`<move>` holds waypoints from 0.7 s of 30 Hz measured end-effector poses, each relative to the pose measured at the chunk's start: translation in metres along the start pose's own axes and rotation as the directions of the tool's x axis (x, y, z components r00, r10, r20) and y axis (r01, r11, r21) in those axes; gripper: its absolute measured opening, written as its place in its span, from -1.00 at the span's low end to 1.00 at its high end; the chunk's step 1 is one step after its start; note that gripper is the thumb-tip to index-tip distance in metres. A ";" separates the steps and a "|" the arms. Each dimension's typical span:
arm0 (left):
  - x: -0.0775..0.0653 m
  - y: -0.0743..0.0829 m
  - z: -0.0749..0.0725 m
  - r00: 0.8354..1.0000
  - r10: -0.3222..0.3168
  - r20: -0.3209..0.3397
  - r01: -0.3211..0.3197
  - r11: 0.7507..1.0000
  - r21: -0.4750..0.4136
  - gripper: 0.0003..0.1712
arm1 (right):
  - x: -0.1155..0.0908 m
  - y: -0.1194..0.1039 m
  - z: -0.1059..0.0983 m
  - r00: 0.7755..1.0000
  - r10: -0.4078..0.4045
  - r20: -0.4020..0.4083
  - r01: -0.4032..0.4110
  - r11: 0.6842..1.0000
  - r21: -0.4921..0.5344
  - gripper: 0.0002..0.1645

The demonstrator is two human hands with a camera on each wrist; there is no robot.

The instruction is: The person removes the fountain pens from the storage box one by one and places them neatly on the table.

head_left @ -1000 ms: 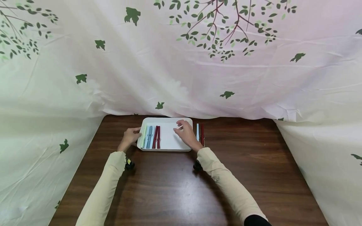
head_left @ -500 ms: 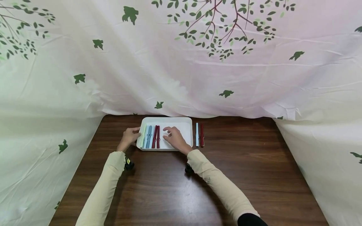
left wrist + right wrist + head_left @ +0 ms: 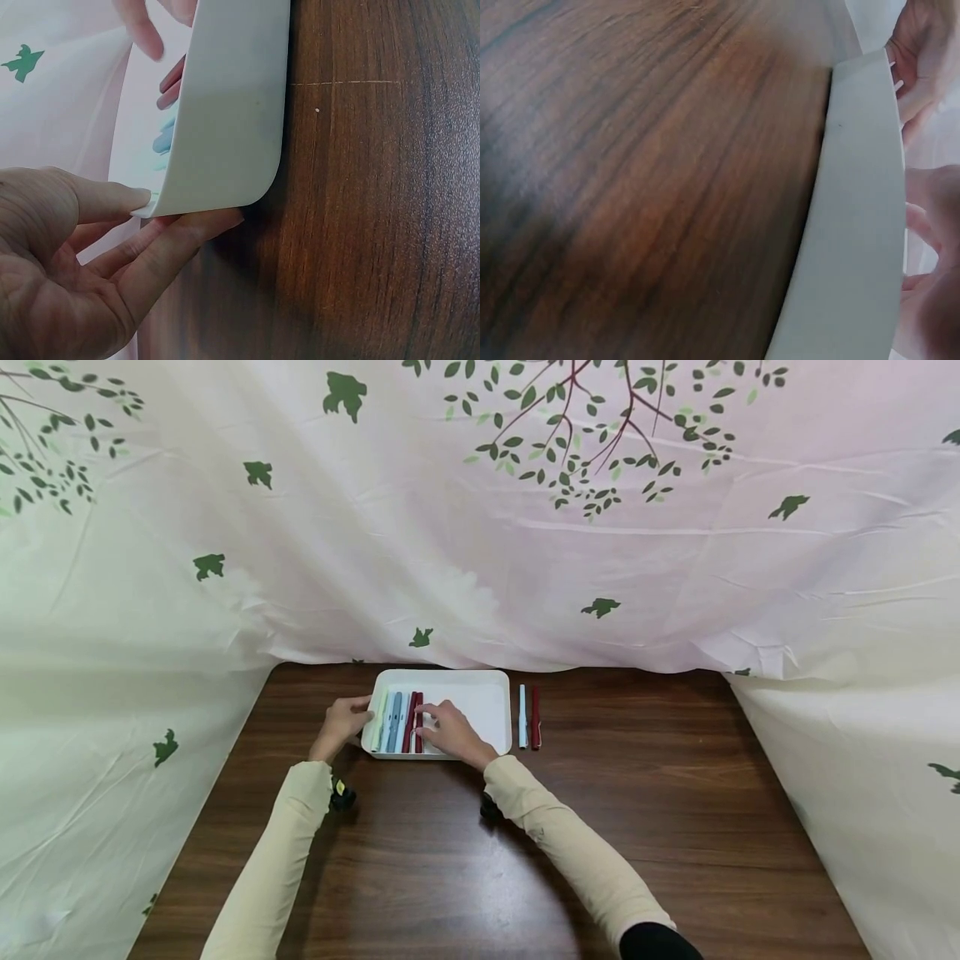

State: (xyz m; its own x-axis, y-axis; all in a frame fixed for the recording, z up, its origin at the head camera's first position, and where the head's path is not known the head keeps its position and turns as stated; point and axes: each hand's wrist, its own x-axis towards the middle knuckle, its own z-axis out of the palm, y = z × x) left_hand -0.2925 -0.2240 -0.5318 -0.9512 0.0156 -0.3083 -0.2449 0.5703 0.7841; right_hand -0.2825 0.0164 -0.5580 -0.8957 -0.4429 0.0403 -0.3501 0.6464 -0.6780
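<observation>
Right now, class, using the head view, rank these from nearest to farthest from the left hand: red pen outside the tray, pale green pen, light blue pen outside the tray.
From the left hand:
1. Pale green pen: leftmost inside the tray.
2. Light blue pen: right of the tray.
3. Red pen: farthest right.

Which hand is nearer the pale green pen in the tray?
Left. The left hand pinches the tray rim beside the pale green pen; the right hand is farther off, over the tray, fingertips at the dark red pens.
</observation>
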 end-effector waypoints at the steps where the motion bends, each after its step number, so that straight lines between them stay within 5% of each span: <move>1: 0.000 0.000 0.000 1.000 -0.003 0.002 0.003 1.000 -0.003 -0.42 | 0.001 0.000 0.002 1.000 -0.006 0.012 0.006 1.000 -0.026 -0.48; 9: 0.000 0.000 -0.002 1.000 -0.004 -0.007 0.004 1.000 -0.004 -0.43 | 0.002 0.001 0.003 0.998 0.013 0.054 -0.008 0.996 -0.091 -0.59; 21: 0.001 0.002 0.002 1.000 0.004 -0.004 -0.004 1.000 0.010 -0.42 | -0.005 -0.002 -0.002 0.995 0.084 -0.057 -0.086 0.996 -0.037 -0.91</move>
State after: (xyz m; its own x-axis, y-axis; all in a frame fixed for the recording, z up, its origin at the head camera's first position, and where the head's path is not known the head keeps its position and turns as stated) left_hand -0.2930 -0.2213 -0.5320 -0.9530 0.0144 -0.3027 -0.2390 0.5783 0.7801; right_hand -0.2783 0.0190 -0.5553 -0.9362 -0.3507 0.0250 -0.2814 0.7047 -0.6513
